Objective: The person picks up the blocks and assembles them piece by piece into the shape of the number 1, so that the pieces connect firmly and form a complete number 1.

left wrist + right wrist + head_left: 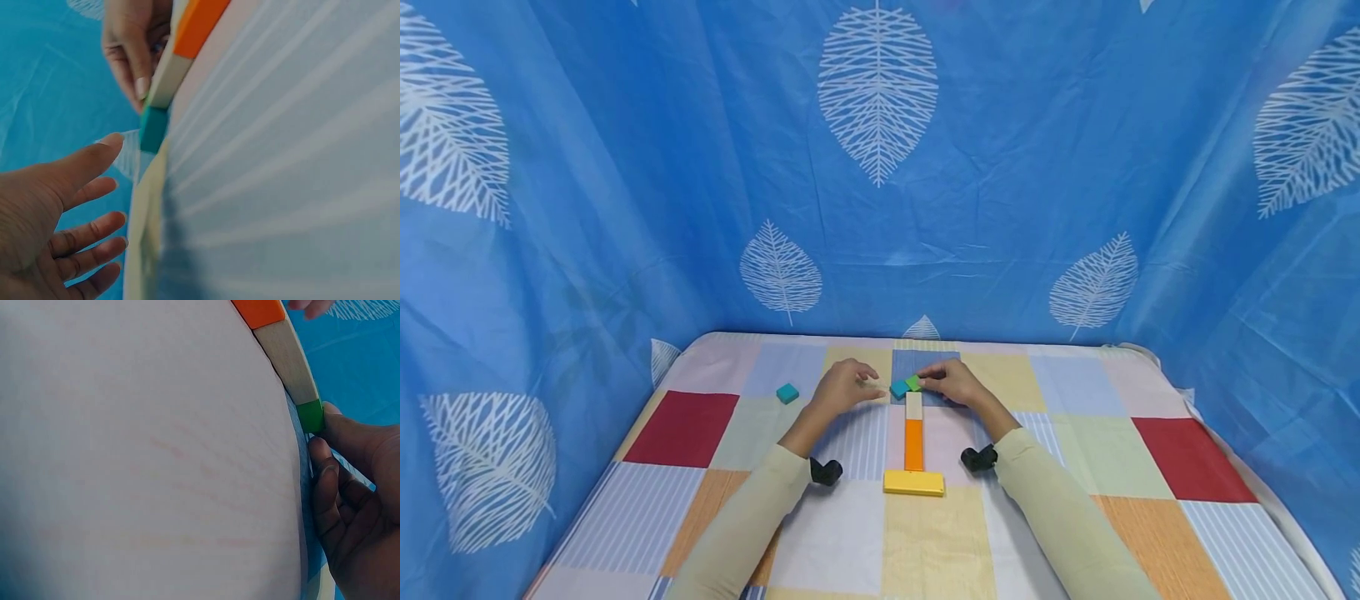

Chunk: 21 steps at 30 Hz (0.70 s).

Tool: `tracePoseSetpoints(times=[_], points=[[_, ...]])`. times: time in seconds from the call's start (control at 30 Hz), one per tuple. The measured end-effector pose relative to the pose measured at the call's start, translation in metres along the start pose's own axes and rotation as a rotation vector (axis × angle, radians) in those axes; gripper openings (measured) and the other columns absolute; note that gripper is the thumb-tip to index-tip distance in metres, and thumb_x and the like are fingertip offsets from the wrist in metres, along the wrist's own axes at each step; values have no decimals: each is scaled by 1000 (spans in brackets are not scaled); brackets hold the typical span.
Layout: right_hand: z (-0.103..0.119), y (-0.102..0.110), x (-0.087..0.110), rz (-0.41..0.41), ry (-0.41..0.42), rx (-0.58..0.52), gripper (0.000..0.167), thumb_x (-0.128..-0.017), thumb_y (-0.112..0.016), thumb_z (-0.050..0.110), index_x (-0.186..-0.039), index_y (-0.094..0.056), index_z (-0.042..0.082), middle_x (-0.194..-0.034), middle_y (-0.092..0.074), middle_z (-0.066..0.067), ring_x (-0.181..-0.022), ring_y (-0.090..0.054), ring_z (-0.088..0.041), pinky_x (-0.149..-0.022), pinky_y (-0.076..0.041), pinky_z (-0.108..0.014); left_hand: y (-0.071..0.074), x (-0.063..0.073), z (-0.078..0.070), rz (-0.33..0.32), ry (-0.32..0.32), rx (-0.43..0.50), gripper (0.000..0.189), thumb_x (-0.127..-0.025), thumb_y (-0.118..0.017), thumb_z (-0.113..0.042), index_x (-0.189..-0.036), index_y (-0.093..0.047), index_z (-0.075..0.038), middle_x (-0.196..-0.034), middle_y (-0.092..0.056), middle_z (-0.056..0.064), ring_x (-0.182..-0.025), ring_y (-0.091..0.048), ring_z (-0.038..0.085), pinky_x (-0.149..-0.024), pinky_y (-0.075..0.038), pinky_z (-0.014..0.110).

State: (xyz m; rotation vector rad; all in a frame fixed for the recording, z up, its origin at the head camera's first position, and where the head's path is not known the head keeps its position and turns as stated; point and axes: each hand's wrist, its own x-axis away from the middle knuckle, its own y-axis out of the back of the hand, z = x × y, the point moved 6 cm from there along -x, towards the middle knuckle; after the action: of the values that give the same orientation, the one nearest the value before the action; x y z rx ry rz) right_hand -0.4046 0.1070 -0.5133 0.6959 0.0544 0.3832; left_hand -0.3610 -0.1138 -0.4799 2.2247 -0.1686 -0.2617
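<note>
My right hand (953, 381) pinches a small green block (913, 382) at the far end of a line of blocks. In the right wrist view the thumb lies against that green block (310, 417). A teal block (899, 389) sits just left of the green one, set at an angle. My left hand (848, 385) hovers left of the teal block, fingers spread and holding nothing. Toward me from the pair run a plain wood block (913, 406) and an orange block (913, 445), ending at a yellow block (913, 483) laid crosswise.
Another teal block (787, 393) lies by itself to the left, beyond the left wrist. A patchwork cloth (827, 533) covers the table. Blue curtains (1000, 208) with white leaf prints hang behind and at both sides. Each wrist wears a black camera (827, 472).
</note>
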Motion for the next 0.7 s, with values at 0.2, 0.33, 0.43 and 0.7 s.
tracePoseSetpoints(times=[0.2, 0.33, 0.43, 0.7], points=[[0, -1, 0, -8, 14, -6, 28, -98, -69, 22, -122, -74, 8, -114, -72, -10, -83, -60, -17, -64, -53, -29, 25, 10, 12, -48, 33, -7, 39, -83, -86, -30, -117, -77, -12, -114, -69, 12, -102, -63, 29, -83, -54, 44], [1, -1, 0, -9, 26, -6, 29, -98, -69, 21, -122, -74, 7, -114, -72, -11, -82, -60, -17, -64, -53, -29, 41, 20, 19, -103, 6, -10, 40, -82, -87, -27, -117, -76, -11, -115, -69, 14, -103, -64, 33, -81, -54, 47], [1, -1, 0, -4, 31, -10, 29, -99, -68, 21, -123, -74, 7, -115, -72, -11, -81, -60, -18, -64, -52, -29, 51, 30, 26, -137, 4, 1, 40, -82, -87, -25, -117, -76, -10, -116, -69, 14, -103, -64, 35, -82, -55, 49], [1, -1, 1, -3, 26, -18, 29, -98, -69, 21, -123, -73, 6, -115, -72, -11, -82, -59, -17, -64, -52, -29, 72, 51, 57, -203, 16, 7, 46, -81, -88, -23, -123, -74, -8, -121, -63, 18, -104, -64, 37, -83, -55, 51]])
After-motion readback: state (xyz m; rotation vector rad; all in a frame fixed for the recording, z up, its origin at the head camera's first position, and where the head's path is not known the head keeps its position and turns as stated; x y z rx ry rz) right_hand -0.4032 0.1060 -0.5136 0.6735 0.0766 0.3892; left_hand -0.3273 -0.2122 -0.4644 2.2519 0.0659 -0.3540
